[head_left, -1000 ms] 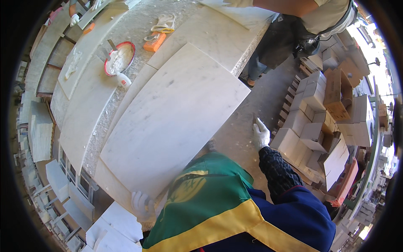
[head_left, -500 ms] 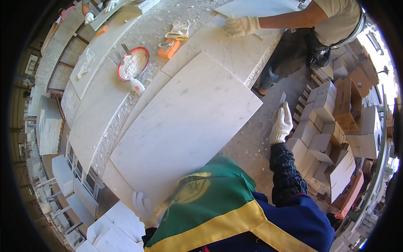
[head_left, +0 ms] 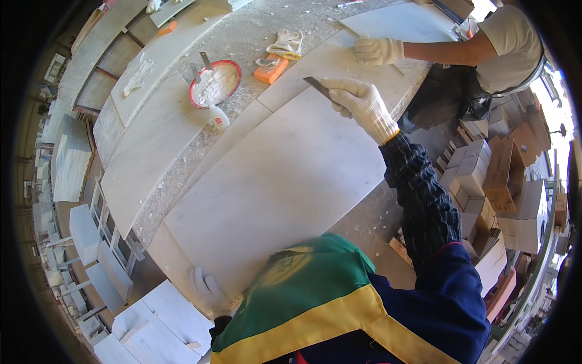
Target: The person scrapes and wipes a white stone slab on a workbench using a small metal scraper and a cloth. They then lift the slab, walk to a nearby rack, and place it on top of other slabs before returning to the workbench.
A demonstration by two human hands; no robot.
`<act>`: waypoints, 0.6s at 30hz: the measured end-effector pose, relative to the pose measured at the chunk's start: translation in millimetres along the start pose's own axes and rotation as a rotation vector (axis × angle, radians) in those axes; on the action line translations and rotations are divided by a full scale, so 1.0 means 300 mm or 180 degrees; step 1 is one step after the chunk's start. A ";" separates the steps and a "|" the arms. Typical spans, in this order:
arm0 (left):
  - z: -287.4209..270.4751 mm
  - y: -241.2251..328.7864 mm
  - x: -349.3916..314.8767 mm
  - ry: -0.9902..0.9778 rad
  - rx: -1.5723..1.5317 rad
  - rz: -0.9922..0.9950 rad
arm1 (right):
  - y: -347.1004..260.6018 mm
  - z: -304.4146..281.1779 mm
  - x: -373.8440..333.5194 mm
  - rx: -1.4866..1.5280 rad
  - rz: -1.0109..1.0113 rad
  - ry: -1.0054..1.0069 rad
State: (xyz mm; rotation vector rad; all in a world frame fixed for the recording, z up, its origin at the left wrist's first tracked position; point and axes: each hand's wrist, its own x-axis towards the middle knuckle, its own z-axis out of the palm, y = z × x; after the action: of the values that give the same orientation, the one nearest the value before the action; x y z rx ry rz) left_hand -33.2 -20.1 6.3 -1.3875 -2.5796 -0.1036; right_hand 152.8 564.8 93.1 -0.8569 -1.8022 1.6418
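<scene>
Currently, your right grip [head_left: 357, 104] pinches a thin dark blade [head_left: 316, 87] at the pale slab's [head_left: 279, 182] far end.
Slab lies flat on the worktop [head_left: 257, 30], below that grip and back toward you; long axis runs near-left to far-right. Right is your nearer side for the far end. Left grip [head_left: 205, 284] is at the near-left corner, fingers extended; can't tell if it's clasping the edge. Blade-to-slab contact: can't tell either. Orange block [head_left: 271, 69] sits just beyond the slab's far side.
</scene>
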 end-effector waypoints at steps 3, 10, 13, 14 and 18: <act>0.004 0.014 0.004 0.0050 -0.0208 -0.0437 | -0.010 0.099 0.150 -0.0240 -0.0052 -0.0582; -0.011 0.027 0.013 0.0058 -0.0639 -0.0628 | 0.117 0.371 0.546 -0.2395 -0.3355 -0.0618; -0.003 0.044 0.014 0.0285 -0.0954 -0.1159 | 0.156 0.456 0.614 -0.2971 -0.2587 -0.0840; -0.001 0.044 0.014 0.0374 -0.0912 -0.1053 | 0.159 0.482 0.630 -0.3263 -0.2306 -0.0918; 0.001 0.032 0.016 0.0373 -0.0667 -0.0581 | 0.139 0.555 0.690 -0.4264 -0.2339 -0.1437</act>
State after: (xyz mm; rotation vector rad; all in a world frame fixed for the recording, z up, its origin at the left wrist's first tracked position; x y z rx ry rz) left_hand -27.9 -10.7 6.7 -1.1652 -2.6513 -0.4815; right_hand -103.2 617.9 30.3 -0.1308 -3.0059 -0.0064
